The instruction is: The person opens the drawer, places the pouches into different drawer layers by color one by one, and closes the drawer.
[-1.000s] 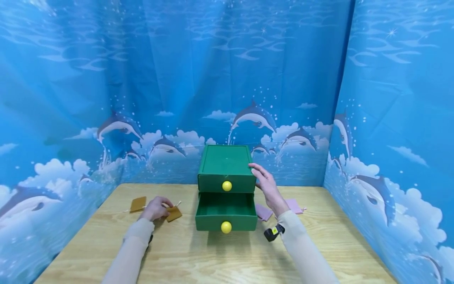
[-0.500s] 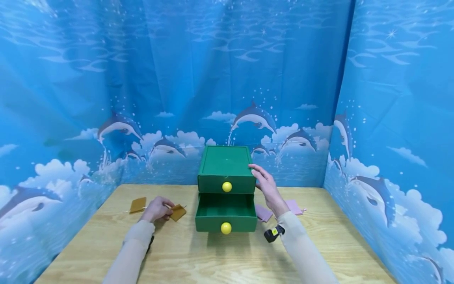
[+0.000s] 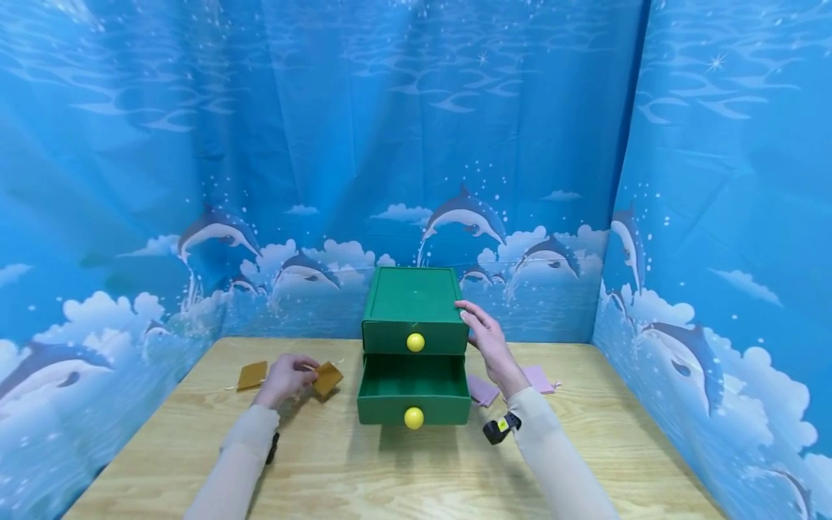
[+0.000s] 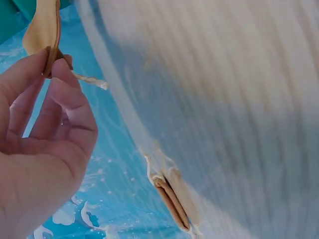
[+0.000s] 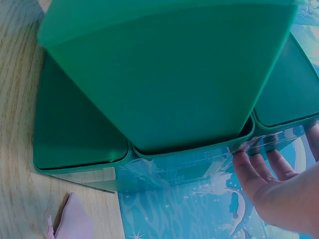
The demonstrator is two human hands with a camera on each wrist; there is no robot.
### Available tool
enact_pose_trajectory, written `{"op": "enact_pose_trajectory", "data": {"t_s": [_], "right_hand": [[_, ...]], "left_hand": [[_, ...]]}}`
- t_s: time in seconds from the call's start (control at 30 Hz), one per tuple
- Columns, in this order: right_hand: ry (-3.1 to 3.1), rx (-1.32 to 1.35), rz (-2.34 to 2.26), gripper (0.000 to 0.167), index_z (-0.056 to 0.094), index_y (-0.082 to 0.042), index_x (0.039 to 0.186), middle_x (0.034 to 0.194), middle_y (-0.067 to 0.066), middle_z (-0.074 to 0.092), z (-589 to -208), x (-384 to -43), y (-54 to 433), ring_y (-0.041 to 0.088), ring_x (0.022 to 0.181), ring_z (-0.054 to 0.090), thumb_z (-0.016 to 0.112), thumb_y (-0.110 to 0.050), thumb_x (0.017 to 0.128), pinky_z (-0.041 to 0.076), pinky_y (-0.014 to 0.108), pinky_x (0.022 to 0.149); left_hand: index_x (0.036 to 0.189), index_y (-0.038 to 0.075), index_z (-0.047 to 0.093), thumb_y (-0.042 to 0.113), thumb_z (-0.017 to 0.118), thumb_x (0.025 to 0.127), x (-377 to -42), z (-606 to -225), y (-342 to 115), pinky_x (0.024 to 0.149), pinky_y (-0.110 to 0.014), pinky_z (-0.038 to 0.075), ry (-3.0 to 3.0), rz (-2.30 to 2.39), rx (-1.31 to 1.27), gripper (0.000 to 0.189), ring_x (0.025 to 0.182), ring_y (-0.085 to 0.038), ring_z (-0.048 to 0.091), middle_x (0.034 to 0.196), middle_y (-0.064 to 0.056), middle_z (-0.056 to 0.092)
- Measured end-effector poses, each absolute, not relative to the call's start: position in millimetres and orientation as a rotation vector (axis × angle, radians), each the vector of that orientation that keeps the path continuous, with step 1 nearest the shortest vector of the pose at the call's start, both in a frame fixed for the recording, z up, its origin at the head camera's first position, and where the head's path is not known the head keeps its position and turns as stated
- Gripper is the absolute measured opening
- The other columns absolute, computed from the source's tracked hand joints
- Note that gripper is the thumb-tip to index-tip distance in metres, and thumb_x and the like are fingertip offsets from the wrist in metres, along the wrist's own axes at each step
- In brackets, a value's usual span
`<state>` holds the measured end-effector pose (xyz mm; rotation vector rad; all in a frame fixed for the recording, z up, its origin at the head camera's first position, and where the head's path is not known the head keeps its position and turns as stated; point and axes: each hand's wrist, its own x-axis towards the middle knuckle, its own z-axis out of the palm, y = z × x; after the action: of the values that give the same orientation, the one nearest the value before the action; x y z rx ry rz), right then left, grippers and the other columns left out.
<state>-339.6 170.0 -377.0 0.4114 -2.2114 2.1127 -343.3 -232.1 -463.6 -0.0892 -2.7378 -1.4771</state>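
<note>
My left hand (image 3: 290, 379) pinches a small mustard-brown drawstring pouch (image 3: 327, 379) between thumb and fingertips. In the left wrist view the pouch (image 4: 42, 27) is held above the wooden table, with its pale cord sticking out. A green drawer cabinet (image 3: 416, 296) stands in the middle, its middle drawer (image 3: 414, 409) pulled out; the part of the inside that shows is bare. Against the cabinet's right side rests my right hand (image 3: 492, 348), fingers extended near the top edge. The right wrist view shows those fingers (image 5: 249, 174) touching the cabinet's side.
Another brown pouch (image 3: 253, 375) lies left of my left hand. Two lilac pouches, one nearer (image 3: 483, 390) and one farther right (image 3: 539, 378), lie beside the cabinet, partly behind my right arm. Yellow round knobs (image 3: 415, 342) stick out from the drawer fronts. A blue dolphin-print curtain (image 3: 416, 144) surrounds the table.
My left hand has taken the brown pouch in its fingertips and raised it slightly off the table, a little to the right. The right hand and cabinet have stayed in place.
</note>
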Motion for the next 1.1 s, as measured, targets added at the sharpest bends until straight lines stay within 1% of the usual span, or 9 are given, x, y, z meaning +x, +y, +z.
{"op": "enact_pose_trajectory", "data": {"t_s": [0.1, 0.2, 0.43, 0.5, 0.57, 0.67, 0.8, 0.87, 1.1], "right_hand": [[-2.203, 0.413, 2.125, 0.044, 0.051, -0.017, 0.141, 0.157, 0.002, 0.034, -377.4, -340.1, 170.2, 0.027, 0.145, 0.032, 0.048, -0.039, 0.103, 0.031, 0.06, 0.114], [-2.196, 0.419, 2.134, 0.044, 0.051, -0.017, 0.142, 0.157, 0.002, 0.034, -377.2, -340.2, 170.7, 0.027, 0.145, 0.032, 0.048, -0.038, 0.103, 0.03, 0.06, 0.114], [-2.199, 0.428, 2.127, 0.046, 0.05, -0.017, 0.142, 0.158, 0.003, 0.032, -377.4, -340.2, 170.7, 0.027, 0.146, 0.03, 0.048, -0.04, 0.103, 0.03, 0.06, 0.114], [-2.198, 0.423, 2.126, 0.045, 0.051, -0.018, 0.142, 0.158, 0.002, 0.033, -377.6, -339.9, 170.3, 0.027, 0.146, 0.03, 0.048, -0.04, 0.103, 0.03, 0.06, 0.114], [-2.196, 0.422, 2.123, 0.044, 0.052, -0.019, 0.141, 0.158, 0.002, 0.034, -377.5, -339.5, 170.0, 0.027, 0.145, 0.031, 0.048, -0.04, 0.103, 0.03, 0.06, 0.114], [-2.192, 0.409, 2.126, 0.042, 0.053, -0.02, 0.14, 0.157, 0.001, 0.035, -377.3, -338.9, 169.8, 0.026, 0.145, 0.031, 0.048, -0.04, 0.103, 0.03, 0.06, 0.114], [-2.196, 0.405, 2.125, 0.042, 0.052, -0.02, 0.14, 0.157, 0.001, 0.034, -377.4, -339.0, 170.0, 0.026, 0.145, 0.032, 0.048, -0.039, 0.103, 0.03, 0.059, 0.114], [-2.199, 0.399, 2.129, 0.042, 0.052, -0.02, 0.14, 0.157, 0.001, 0.034, -377.4, -339.3, 169.9, 0.026, 0.145, 0.032, 0.048, -0.039, 0.103, 0.03, 0.059, 0.114], [-2.204, 0.402, 2.127, 0.044, 0.051, -0.019, 0.141, 0.157, 0.002, 0.034, -377.5, -340.2, 170.3, 0.027, 0.144, 0.034, 0.048, -0.04, 0.103, 0.032, 0.058, 0.113]], "left_hand": [[0.116, -0.001, 0.067, 0.007, 0.065, 0.093, -341.9, -459.0, -234.0, 0.078, -0.042, 0.056, -2.693, -1.505, -0.113, 0.025, 0.091, -0.025, 0.066, 0.11, -0.019, 0.069], [0.118, -0.001, 0.066, 0.009, 0.064, 0.094, -341.9, -454.3, -235.6, 0.077, -0.043, 0.055, -2.655, -1.505, -0.148, 0.026, 0.092, -0.028, 0.066, 0.111, -0.021, 0.069], [0.12, 0.002, 0.067, 0.013, 0.065, 0.094, -342.4, -445.7, -237.0, 0.072, -0.03, 0.052, -2.614, -1.47, -0.141, 0.027, 0.099, -0.027, 0.065, 0.113, -0.019, 0.069], [0.12, 0.003, 0.067, 0.015, 0.065, 0.095, -342.3, -443.9, -236.5, 0.072, -0.03, 0.051, -2.61, -1.469, -0.137, 0.028, 0.102, -0.028, 0.064, 0.114, -0.018, 0.069], [0.121, 0.004, 0.067, 0.017, 0.065, 0.095, -342.2, -442.0, -235.6, 0.075, -0.032, 0.052, -2.605, -1.461, -0.135, 0.029, 0.105, -0.029, 0.063, 0.116, -0.017, 0.069], [0.121, 0.007, 0.068, 0.02, 0.066, 0.095, -342.1, -438.5, -232.7, 0.083, -0.039, 0.053, -2.596, -1.461, -0.125, 0.029, 0.108, -0.029, 0.063, 0.117, -0.014, 0.07], [0.122, 0.007, 0.068, 0.021, 0.065, 0.096, -340.4, -432.3, -228.3, 0.092, -0.046, 0.051, -2.577, -1.496, -0.139, 0.03, 0.11, -0.029, 0.063, 0.118, -0.014, 0.069], [0.122, 0.006, 0.067, 0.021, 0.065, 0.096, -338.5, -428.5, -226.6, 0.094, -0.047, 0.051, -2.564, -1.513, -0.142, 0.03, 0.11, -0.028, 0.063, 0.119, -0.015, 0.068], [0.122, 0.005, 0.067, 0.025, 0.067, 0.095, -331.7, -416.9, -227.0, 0.088, -0.041, 0.052, -2.526, -1.534, -0.137, 0.033, 0.106, -0.026, 0.064, 0.117, -0.015, 0.069]]}}
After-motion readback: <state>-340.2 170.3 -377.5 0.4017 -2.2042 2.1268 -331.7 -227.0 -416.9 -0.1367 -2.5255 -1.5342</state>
